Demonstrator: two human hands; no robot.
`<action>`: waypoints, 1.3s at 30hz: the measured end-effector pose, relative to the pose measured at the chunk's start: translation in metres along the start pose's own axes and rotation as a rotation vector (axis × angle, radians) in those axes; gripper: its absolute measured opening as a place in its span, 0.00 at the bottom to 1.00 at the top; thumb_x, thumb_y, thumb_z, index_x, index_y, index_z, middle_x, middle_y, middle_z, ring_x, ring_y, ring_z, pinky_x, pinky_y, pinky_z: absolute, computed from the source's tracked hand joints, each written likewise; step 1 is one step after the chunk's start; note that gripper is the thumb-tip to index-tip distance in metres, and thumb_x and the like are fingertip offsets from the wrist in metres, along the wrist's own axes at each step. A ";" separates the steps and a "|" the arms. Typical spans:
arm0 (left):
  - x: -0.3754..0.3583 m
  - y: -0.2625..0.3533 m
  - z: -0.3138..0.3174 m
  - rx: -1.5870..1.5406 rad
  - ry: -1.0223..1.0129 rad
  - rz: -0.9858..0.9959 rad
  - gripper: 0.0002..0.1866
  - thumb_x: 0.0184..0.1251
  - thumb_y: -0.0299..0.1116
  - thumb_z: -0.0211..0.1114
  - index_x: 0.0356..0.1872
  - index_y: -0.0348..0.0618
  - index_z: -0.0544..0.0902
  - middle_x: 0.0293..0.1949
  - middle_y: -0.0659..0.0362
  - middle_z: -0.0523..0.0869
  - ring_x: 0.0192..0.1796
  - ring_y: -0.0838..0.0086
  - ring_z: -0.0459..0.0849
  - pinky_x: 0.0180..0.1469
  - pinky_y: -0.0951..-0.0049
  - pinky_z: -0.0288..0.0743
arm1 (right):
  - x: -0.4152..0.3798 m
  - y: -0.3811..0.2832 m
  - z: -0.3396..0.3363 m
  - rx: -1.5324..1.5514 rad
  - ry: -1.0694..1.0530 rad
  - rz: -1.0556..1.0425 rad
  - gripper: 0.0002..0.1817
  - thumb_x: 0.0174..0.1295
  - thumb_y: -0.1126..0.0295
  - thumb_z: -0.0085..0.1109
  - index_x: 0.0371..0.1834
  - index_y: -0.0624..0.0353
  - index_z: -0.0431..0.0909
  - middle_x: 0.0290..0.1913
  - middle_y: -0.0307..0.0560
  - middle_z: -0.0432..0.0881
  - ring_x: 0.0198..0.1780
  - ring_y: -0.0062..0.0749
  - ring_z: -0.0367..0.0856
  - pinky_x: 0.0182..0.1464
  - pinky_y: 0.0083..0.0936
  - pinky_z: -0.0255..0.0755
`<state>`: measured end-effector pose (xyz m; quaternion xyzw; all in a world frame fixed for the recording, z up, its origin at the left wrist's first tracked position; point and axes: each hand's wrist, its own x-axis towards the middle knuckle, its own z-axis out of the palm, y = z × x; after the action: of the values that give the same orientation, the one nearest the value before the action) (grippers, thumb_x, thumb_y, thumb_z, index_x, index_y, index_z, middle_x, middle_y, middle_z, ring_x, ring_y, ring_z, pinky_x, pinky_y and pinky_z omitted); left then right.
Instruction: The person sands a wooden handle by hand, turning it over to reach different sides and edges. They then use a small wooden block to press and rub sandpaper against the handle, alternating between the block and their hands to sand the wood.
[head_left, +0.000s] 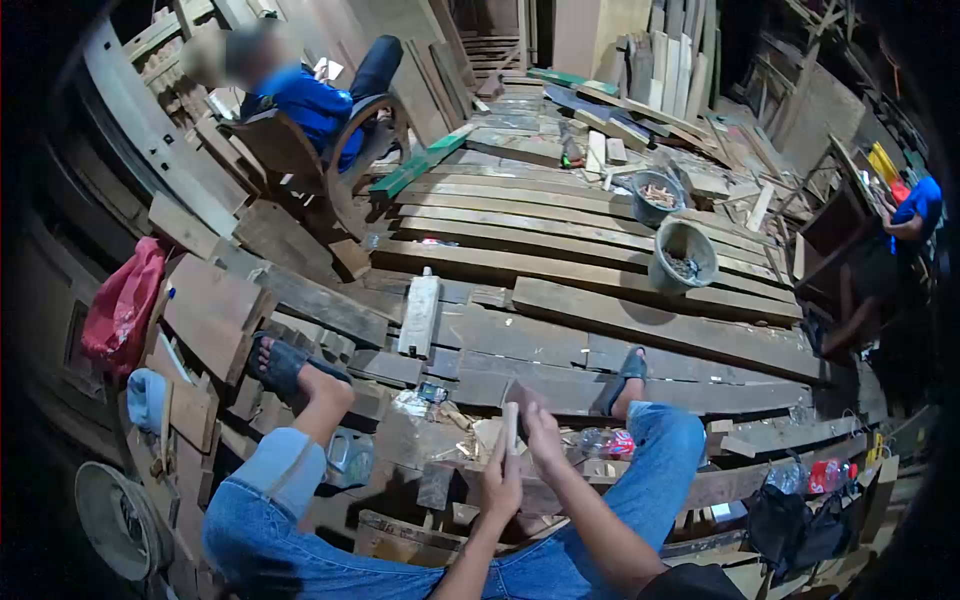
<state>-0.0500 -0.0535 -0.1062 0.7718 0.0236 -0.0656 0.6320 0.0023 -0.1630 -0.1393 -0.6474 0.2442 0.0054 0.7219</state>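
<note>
Between my knees, my left hand [502, 487] is closed round the lower part of a short, pale wooden piece [510, 425] that stands nearly upright. My right hand [543, 437] is right beside it, fingers bent round a thin brown sheet [519, 396] that leans against the top of the wood. Whether the sheet is sandpaper I cannot make out. My palms and several fingertips are hidden. Below the hands lie wood scraps, and a plastic bottle with a red label [607, 443] rests by my right leg.
Long planks [600, 297] cover the floor ahead. On them stand a grey bucket [684, 257] and a second bucket [657, 196] of scraps. A white block [419, 314] lies nearer. A person in blue [310, 105] sits in a wooden chair at upper left. A pink cloth [124, 306] hangs left.
</note>
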 end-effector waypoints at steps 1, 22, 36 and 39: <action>-0.004 0.003 0.001 0.031 -0.067 -0.079 0.27 0.79 0.34 0.52 0.76 0.38 0.68 0.70 0.43 0.76 0.73 0.58 0.74 0.73 0.64 0.66 | -0.001 -0.015 -0.007 -0.031 0.004 -0.096 0.28 0.82 0.48 0.41 0.39 0.65 0.76 0.34 0.41 0.77 0.37 0.25 0.69 0.42 0.33 0.69; -0.008 -0.010 0.008 -0.136 -0.019 -0.180 0.29 0.79 0.35 0.54 0.77 0.39 0.65 0.72 0.43 0.74 0.73 0.59 0.73 0.73 0.67 0.65 | -0.023 -0.026 0.016 -0.145 0.070 -0.178 0.27 0.82 0.52 0.42 0.39 0.67 0.78 0.33 0.47 0.81 0.37 0.28 0.75 0.42 0.35 0.72; 0.011 0.025 -0.016 -0.282 0.141 -0.200 0.25 0.83 0.36 0.49 0.72 0.32 0.71 0.70 0.46 0.77 0.71 0.65 0.76 0.73 0.68 0.67 | -0.059 -0.005 0.019 -0.224 -0.159 -0.166 0.27 0.82 0.55 0.39 0.62 0.69 0.77 0.57 0.58 0.83 0.61 0.40 0.79 0.63 0.36 0.70; -0.001 0.004 -0.004 -0.154 0.085 -0.131 0.25 0.82 0.36 0.51 0.73 0.32 0.70 0.71 0.44 0.76 0.72 0.64 0.74 0.73 0.69 0.66 | -0.041 -0.043 0.018 -0.185 -0.064 -0.027 0.29 0.82 0.52 0.39 0.62 0.68 0.77 0.57 0.58 0.83 0.59 0.40 0.80 0.62 0.37 0.71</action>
<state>-0.0498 -0.0501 -0.1011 0.7199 0.1055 -0.0720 0.6822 -0.0134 -0.1407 -0.0837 -0.7143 0.2107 0.0388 0.6663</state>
